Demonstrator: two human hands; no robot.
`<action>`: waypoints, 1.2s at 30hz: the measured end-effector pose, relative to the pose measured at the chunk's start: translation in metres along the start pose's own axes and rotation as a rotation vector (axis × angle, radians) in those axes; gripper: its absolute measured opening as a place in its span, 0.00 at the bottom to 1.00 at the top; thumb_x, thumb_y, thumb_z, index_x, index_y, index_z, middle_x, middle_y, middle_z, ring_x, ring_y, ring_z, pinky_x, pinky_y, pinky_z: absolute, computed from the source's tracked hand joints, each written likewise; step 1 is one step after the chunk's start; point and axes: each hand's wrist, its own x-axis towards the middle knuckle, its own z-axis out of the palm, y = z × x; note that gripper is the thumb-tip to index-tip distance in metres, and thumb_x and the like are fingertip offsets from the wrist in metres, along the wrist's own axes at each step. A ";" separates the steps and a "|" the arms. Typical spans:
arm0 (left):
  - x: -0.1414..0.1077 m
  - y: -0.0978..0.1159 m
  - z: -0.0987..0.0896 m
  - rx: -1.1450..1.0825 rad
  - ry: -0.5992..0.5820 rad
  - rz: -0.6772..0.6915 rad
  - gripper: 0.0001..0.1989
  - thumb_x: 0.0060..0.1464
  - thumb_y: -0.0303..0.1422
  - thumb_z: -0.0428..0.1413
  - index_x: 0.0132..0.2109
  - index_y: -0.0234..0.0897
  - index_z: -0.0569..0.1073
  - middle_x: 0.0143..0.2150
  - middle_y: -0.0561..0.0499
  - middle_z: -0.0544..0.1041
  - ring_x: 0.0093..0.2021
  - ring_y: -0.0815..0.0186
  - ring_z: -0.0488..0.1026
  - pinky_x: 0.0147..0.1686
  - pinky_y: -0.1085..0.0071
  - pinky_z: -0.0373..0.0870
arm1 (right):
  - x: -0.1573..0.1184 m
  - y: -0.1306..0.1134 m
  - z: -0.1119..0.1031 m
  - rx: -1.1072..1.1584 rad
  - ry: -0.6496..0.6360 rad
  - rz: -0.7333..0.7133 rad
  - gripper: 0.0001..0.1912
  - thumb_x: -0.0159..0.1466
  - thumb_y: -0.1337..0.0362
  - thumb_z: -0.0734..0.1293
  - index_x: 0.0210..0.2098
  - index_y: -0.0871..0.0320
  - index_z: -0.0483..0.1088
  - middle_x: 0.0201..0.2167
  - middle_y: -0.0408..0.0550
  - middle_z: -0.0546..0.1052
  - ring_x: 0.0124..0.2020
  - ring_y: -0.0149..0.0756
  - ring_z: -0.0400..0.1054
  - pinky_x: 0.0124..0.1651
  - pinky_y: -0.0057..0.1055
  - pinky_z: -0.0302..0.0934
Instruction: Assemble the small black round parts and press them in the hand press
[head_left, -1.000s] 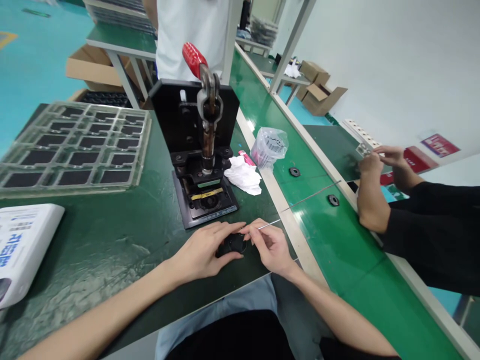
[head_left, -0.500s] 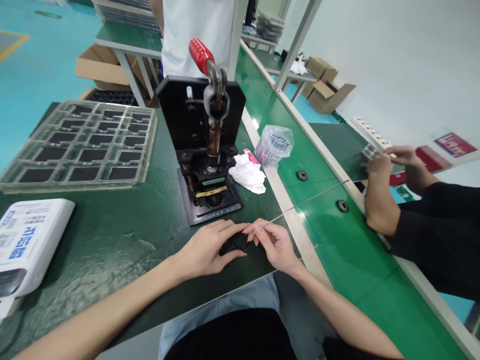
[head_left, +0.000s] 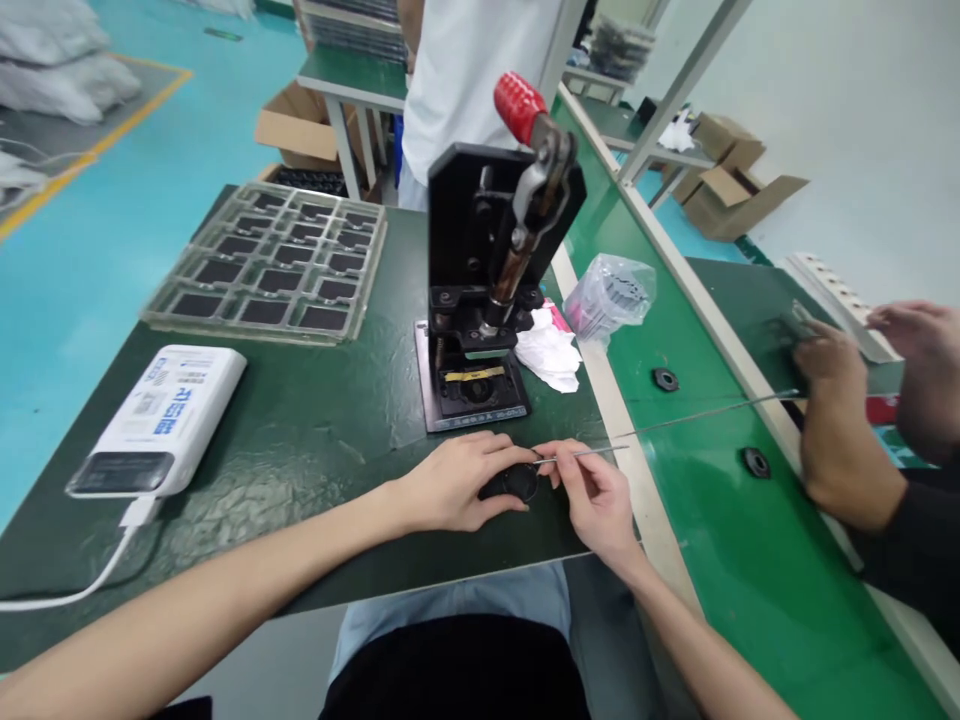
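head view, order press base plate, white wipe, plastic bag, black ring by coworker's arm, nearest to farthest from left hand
Left hand, head view:
1. Press base plate, straight ahead
2. White wipe, ahead right of the press
3. Clear plastic bag, beyond it on the green belt
4. Black ring, far right, by the co-worker's arm

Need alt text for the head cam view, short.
A person's left hand holds a small black part on a green workbench while the right hand pinches a thin metal pin beside it. Ahead stand a red-handled hand press and a clear tray of black pieces; a co-worker's hands work at right.
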 end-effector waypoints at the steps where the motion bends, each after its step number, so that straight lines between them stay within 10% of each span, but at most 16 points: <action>1: 0.000 0.000 0.001 0.001 0.000 0.001 0.25 0.62 0.40 0.64 0.61 0.38 0.68 0.45 0.47 0.77 0.44 0.58 0.77 0.46 0.65 0.72 | 0.000 0.000 0.000 -0.011 0.006 0.000 0.14 0.75 0.58 0.63 0.38 0.57 0.78 0.30 0.46 0.77 0.27 0.30 0.72 0.29 0.23 0.68; 36: 0.002 0.005 0.000 -0.084 0.030 -0.008 0.19 0.67 0.44 0.58 0.57 0.37 0.74 0.48 0.45 0.79 0.46 0.58 0.78 0.48 0.65 0.73 | -0.001 0.001 -0.001 -0.051 -0.017 0.040 0.17 0.70 0.58 0.69 0.25 0.56 0.74 0.24 0.47 0.77 0.29 0.35 0.76 0.34 0.29 0.72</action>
